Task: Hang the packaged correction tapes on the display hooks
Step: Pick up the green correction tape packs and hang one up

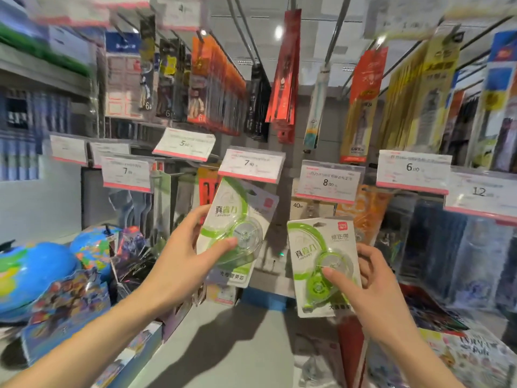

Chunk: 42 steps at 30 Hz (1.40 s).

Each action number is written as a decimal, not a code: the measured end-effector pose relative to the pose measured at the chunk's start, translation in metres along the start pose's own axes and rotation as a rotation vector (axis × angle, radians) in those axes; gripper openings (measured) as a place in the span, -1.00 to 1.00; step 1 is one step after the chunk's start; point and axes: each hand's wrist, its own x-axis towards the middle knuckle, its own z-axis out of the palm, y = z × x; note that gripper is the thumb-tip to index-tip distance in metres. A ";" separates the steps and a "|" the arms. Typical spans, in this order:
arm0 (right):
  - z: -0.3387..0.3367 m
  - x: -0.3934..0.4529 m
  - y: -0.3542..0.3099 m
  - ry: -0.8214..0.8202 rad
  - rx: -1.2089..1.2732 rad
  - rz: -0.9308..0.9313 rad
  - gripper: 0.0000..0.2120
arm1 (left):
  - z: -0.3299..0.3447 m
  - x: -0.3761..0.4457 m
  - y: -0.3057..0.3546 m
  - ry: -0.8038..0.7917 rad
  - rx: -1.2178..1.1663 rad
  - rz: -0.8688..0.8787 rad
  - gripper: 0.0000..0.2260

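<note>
My left hand [181, 256] grips a packaged green correction tape [237, 217], tilted to the right, with its top edge just under the 7.90 price tag [250, 165]. The hook behind that tag is hidden. My right hand [372, 287] holds a second green correction tape pack [319, 247] lower and to the right, roughly upright, thumb on the clear blister. That pack hangs in the air below the 8.00 price tag [327, 183].
Pen packs hang in rows on upper hooks [215, 79]. More price tags line the hook ends, such as the 6.00 tag [412, 170]. Blue globes [30, 273] and colourful boxes [67, 306] sit at lower left. A grey shelf [229, 340] lies below my hands.
</note>
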 end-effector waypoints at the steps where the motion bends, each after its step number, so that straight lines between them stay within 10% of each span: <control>1: 0.002 0.002 0.000 -0.001 -0.006 0.002 -0.49 | -0.003 -0.001 0.002 0.001 -0.004 0.012 -0.55; 42: 0.101 0.070 -0.042 0.109 -0.095 -0.141 -0.85 | -0.051 0.019 -0.003 0.008 0.118 0.172 -0.56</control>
